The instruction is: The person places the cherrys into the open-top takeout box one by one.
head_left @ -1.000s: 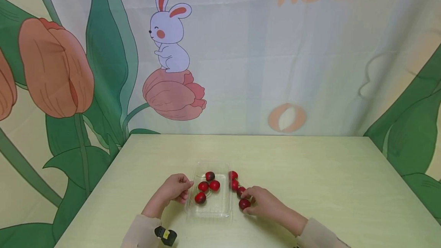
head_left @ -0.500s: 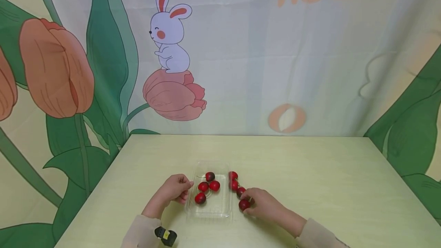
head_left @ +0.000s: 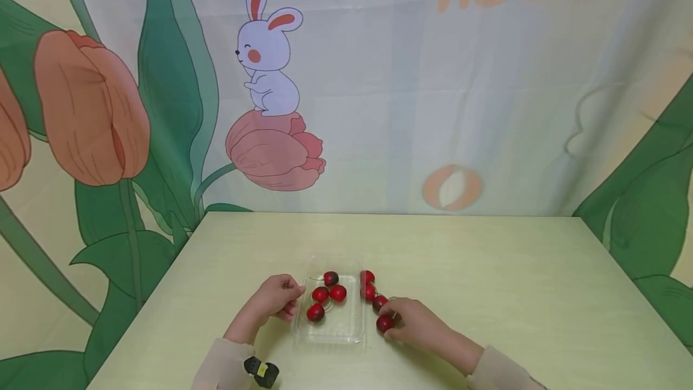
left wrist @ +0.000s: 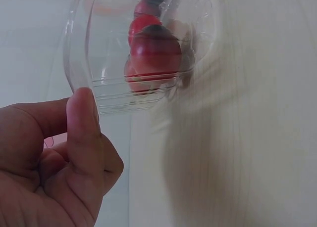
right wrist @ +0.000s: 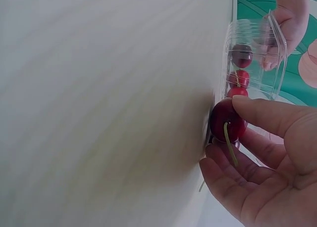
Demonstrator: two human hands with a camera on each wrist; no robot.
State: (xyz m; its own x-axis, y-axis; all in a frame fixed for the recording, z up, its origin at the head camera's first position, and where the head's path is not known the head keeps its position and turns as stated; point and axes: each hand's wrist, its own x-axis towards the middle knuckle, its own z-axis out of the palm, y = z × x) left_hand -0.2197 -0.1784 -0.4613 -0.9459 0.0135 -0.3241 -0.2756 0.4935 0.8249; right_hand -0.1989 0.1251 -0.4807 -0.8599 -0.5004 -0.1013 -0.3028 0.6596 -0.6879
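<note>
A clear plastic box (head_left: 346, 327) stands on the table with several red cherries (head_left: 338, 293) inside it. My left hand (head_left: 278, 297) pinches the box's left rim between thumb and fingers, as the left wrist view (left wrist: 84, 153) also shows. To the right of the box, my right hand (head_left: 414, 321) holds a dark red cherry (head_left: 385, 324) by thumb and fingers, low at the tabletop. In the right wrist view this cherry (right wrist: 224, 120) has a green stem hanging toward the palm. Several more cherries (head_left: 369, 292) lie in a row along the box's right side.
The pale wooden table (head_left: 487, 269) reaches back to a printed cloth (head_left: 368, 107) with a rabbit and tulips. A black strap device (head_left: 262, 372) sits at the left wrist, by the sleeve (head_left: 223, 363).
Almost nothing moves. The whole head view has shifted slightly, while both hands keep their places at the box rim and the cherry.
</note>
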